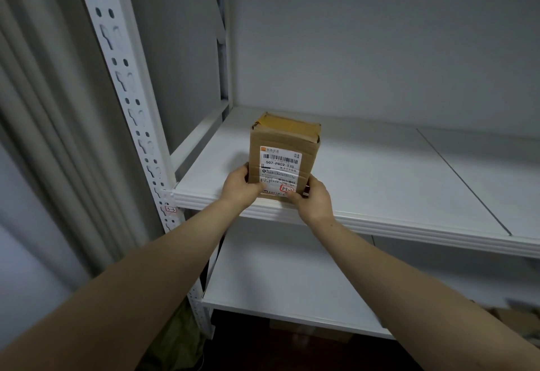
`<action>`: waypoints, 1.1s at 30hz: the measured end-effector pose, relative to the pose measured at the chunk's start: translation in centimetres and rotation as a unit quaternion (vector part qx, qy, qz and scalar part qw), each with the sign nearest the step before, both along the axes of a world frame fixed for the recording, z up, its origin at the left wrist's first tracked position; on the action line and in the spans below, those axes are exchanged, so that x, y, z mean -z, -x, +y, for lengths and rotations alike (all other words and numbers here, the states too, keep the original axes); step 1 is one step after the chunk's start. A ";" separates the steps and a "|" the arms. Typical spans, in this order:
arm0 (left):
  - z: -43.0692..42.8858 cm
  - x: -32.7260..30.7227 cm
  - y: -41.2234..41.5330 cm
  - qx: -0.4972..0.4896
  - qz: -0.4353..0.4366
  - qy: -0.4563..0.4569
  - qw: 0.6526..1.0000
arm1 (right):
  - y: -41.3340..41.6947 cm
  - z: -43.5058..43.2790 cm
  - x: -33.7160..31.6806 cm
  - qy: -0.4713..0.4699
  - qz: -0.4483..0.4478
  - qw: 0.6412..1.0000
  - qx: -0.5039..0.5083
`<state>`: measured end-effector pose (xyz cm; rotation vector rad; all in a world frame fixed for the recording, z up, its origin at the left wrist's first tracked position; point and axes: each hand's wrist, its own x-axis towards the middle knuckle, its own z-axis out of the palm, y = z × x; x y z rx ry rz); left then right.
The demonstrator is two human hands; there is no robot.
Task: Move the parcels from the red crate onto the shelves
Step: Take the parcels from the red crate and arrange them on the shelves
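Parcel (284,151) stands on shelf (380,183), left hand (238,187) and right hand (315,199) clamped on it.

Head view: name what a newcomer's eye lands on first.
The brown cardboard parcel with a white barcode label is upright at the front edge of the white upper shelf board, towards its left end. The left hand and right hand grip its lower corners from either side. Left of it rises a white slotted steel post bearing a small handwritten tag.
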<state>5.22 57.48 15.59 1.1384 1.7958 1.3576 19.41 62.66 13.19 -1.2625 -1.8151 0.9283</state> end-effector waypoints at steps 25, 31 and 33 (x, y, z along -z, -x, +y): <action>0.4 0.7 0.1 0.005 0.010 0.010 1.000 | 0.6 0.8 0.2 0.016 0.008 1.000 -0.004; 1.0 0.6 0.2 0.008 0.015 0.017 1.000 | 0.6 1.1 -0.1 0.036 0.015 0.999 -0.001; 1.1 0.6 0.3 0.014 0.016 0.020 1.000 | 0.7 1.1 -0.3 0.041 0.018 0.999 -0.002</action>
